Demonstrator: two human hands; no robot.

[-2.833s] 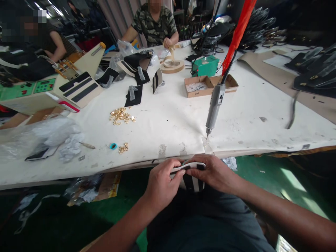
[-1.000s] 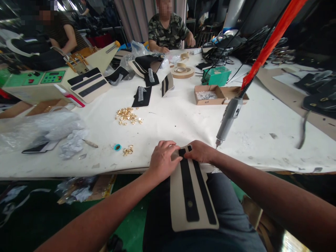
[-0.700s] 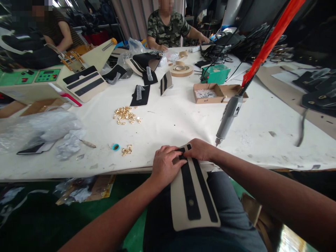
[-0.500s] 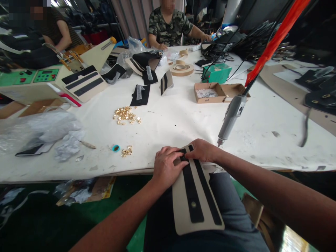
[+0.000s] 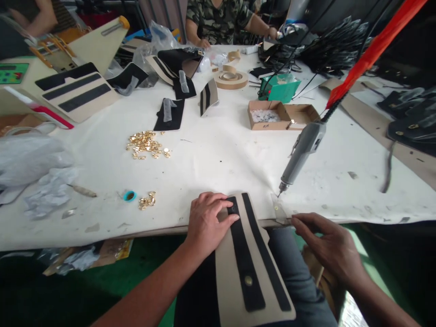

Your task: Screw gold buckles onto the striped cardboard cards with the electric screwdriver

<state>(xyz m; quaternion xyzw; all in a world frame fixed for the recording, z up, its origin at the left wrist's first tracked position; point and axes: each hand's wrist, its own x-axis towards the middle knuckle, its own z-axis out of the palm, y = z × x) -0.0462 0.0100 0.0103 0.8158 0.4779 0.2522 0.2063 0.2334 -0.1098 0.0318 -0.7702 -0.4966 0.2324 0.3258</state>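
A beige panel (image 5: 223,277) with two black strips lies sloping from the table edge across my lap, a round metal stud on one strip. My left hand (image 5: 207,222) grips its upper left part, fingers and thumb by a small dark piece (image 5: 233,206) at the top of the strip. Away from the panel, my right hand (image 5: 327,245) is at the table edge with thumb and forefinger pinched together. What lies in that pinch is too small to make out. Beside its fingertips is a clear plastic piece (image 5: 279,210), under the tip of a hanging grey electric screwdriver (image 5: 301,152).
Gold metal parts lie in a large pile (image 5: 145,143) and a small pile (image 5: 147,200) near a blue-rimmed cup (image 5: 130,196). Cardboard boxes (image 5: 269,124), a green device (image 5: 279,88) and more panels (image 5: 81,93) are farther back. A co-worker in camouflage (image 5: 221,22) sits opposite.
My right hand has left the panel's top and moved right to the table edge by the clear plastic piece. My left hand stays on the panel. The view has tilted down and shifted.
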